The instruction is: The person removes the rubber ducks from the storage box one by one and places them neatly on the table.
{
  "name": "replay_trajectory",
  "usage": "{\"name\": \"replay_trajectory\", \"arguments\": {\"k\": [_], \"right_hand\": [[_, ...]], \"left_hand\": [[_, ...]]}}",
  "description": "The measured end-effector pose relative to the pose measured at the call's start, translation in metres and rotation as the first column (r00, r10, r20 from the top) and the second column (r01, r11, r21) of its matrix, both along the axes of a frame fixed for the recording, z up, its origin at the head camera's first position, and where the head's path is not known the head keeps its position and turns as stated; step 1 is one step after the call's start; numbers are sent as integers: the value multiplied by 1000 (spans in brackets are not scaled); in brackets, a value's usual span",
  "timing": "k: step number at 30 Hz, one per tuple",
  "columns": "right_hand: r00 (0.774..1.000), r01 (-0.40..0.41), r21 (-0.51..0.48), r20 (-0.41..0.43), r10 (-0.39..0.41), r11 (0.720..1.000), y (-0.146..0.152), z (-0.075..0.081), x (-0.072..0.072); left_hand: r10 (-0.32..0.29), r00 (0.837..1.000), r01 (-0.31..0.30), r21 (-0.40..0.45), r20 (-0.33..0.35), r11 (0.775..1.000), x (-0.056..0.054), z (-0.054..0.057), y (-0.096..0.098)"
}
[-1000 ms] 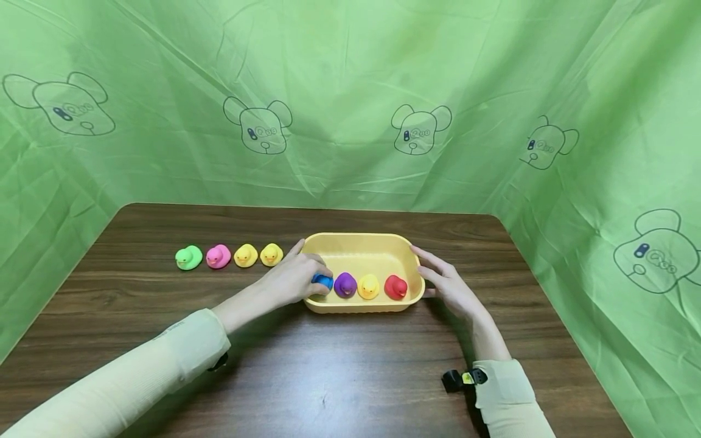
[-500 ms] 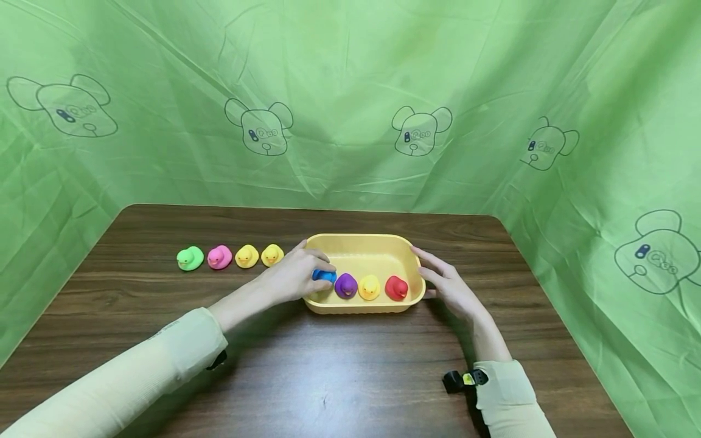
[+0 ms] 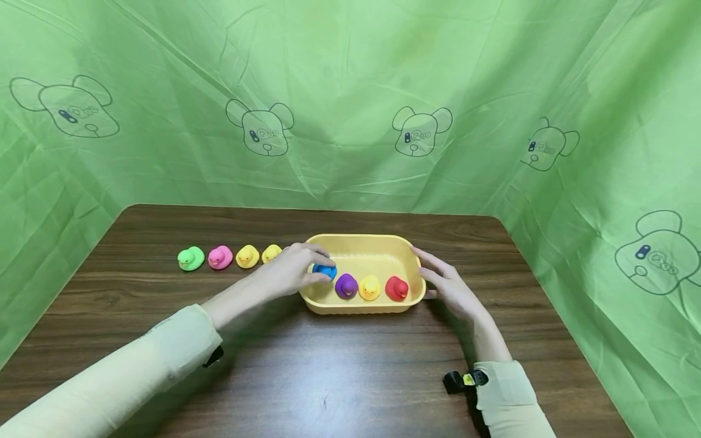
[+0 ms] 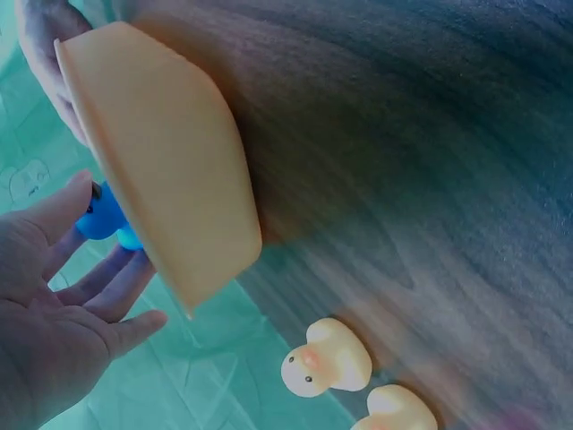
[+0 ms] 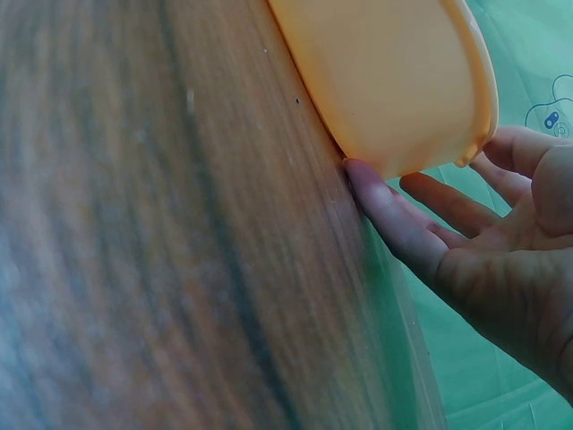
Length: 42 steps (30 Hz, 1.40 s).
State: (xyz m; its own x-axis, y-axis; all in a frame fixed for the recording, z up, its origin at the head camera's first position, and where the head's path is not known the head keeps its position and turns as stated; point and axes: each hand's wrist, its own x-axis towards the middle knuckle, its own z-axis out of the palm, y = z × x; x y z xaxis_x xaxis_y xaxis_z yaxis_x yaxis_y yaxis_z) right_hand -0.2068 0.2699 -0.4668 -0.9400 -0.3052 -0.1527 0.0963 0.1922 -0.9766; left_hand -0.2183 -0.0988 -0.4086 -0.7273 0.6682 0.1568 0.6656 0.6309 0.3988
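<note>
At the far left, on the brown wooden table, a green duck begins a row, with a pink duck just to its right, then a yellow duck and a second yellow duck, the last partly hidden behind the left hand. That hand comes in from the near left, its thumb and fingers clamped on a blue duck over the left end of the yellow tray; the left wrist view shows the duck sticking up past the rim, but whether its base touches the tray cannot be told. Right of the blue duck, inside the tray along its near wall, sit a purple duck, a third yellow duck and a red duck, with a wider gap between the last two. At the tray's right end the right hand rests with its fingers apart, touching the outside of the wall. Nearer, at its sleeve, is a black wrist device. Green cloth printed with mouse-eared heads hangs on the left, far and right sides.
</note>
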Motion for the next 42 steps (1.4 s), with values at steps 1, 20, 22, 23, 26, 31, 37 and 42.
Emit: {"name": "replay_trajectory", "arguments": {"k": [1, 20, 22, 23, 26, 31, 37, 42], "right_hand": [[1000, 1, 1, 1, -1, 1000, 0, 0, 0], [1000, -5, -7, -9, 5, 1000, -1, 2, 1], [1000, -5, -4, -11, 5, 1000, 0, 1, 0], [1000, -6, -5, -12, 6, 1000, 0, 1, 0], [1000, -6, 0, -15, 6, 1000, 0, 0, -1], [1000, -2, -5, -14, 2, 1000, 0, 0, 0], [1000, 6, -10, -6, -6, 1000, -1, 1, 1], [1000, -4, -24, -24, 3, 1000, 0, 1, 0]], "left_hand": [[6, 1000, -6, 6, 9, 1000, 0, 2, -1], [124, 980, -145, 126, 154, 981, 7, 26, -32], [129, 978, -152, 138, 163, 979, 8, 26, -37], [130, 978, -154, 143, 164, 978, 9, 26, -39], [137, 978, -160, 148, 156, 976, 10, 26, -46], [163, 974, -184, 129, 158, 974, 13, 24, -58], [208, 963, -225, 86, 174, 971, 16, 22, -72], [191, 968, -207, 85, 161, 975, 19, 17, -78]]}}
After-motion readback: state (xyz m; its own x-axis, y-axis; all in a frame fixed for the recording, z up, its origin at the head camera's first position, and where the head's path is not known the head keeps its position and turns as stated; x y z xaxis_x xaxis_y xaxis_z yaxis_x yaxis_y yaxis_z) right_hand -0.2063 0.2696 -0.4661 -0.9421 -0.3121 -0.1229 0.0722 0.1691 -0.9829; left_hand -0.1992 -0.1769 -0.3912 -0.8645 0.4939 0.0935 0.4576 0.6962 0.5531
